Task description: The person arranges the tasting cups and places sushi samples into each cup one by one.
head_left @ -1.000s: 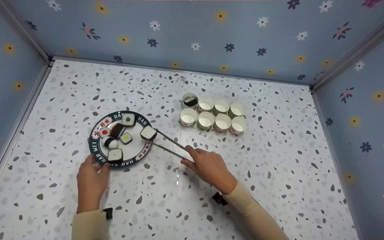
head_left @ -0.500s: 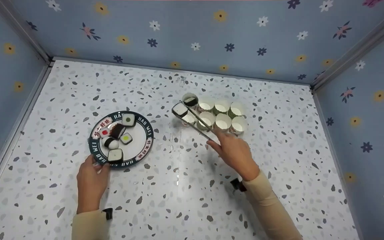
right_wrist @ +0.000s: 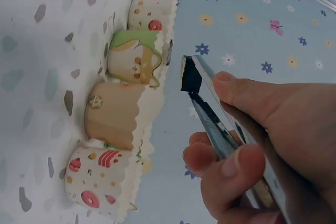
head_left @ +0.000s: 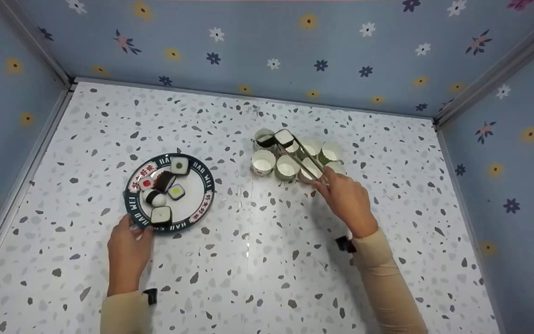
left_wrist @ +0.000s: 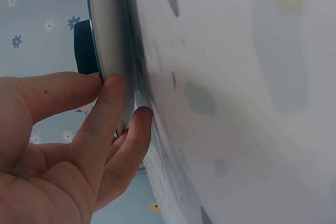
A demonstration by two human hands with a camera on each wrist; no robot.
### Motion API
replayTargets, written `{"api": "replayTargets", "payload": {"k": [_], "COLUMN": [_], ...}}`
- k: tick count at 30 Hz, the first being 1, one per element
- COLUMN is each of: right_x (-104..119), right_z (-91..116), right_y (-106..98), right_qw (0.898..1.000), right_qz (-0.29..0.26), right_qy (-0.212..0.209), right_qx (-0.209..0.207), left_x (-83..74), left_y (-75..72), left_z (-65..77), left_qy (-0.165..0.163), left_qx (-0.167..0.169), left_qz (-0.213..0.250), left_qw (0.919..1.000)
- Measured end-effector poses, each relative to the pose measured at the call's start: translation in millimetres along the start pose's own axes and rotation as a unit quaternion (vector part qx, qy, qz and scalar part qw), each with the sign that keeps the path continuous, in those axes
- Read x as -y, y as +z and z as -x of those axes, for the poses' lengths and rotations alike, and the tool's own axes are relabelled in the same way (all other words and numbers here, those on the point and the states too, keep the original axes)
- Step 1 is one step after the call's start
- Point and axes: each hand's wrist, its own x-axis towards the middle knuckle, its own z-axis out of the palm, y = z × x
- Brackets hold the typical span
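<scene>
My left hand (head_left: 128, 255) pinches the near-left rim of a round plate (head_left: 193, 197) with a dark green lettered border; the left wrist view shows fingers under the plate (left_wrist: 110, 30). Several toy sushi pieces lie on it, among them a square roll with a green centre (head_left: 180, 165) and one with a yellow centre (head_left: 176, 191). In my right hand (head_left: 348, 202) are metal tongs (head_left: 314, 168), their tips clamping a square white-topped sushi roll (head_left: 284, 137) with dark sides. The roll is above the back row of paper cups, beside the back-left cup (head_left: 264, 134).
Two rows of paper baking cups (head_left: 263, 163) stand close together right of the plate. A dark sushi piece (head_left: 265, 141) sits in the back-left cup. Flowered blue walls (head_left: 267, 46) border the speckled tabletop (head_left: 248, 269) at the back and sides.
My right hand has carried the white-topped roll in the tongs from the plate's right edge, rightward and away, to over the back row of cups. My left hand stays on the plate.
</scene>
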Motion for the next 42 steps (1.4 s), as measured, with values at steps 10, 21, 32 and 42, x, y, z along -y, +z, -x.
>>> {"api": "replayTargets", "payload": {"k": [10,21,32,42], "right_x": [-7.8,-7.2,-5.0,-4.3], "right_z": [-6.8,-10.6,-14.7,-13.9], "right_y": [2.4,3.7,1.1,1.4], "right_qw": [0.999,0.999,0.997,0.997], "right_qz": [0.011,0.022,0.014,0.004], "right_qy": [0.026,0.021,0.043,0.05], "right_qx": [0.014,0.014,0.056,0.055], "left_x": [0.3,0.9,0.7,0.9], "left_y": [-0.6,0.0,-1.4,-1.0], "left_z": [0.6,0.6,0.8,1.8], "left_qy": [0.011,0.013,0.004,0.008], "left_qx": [-0.007,-0.006,0.0,-0.007], "left_qz": [0.002,0.006,0.008,0.008], "left_qw": [0.9999,0.9999,1.0,0.9999]}}
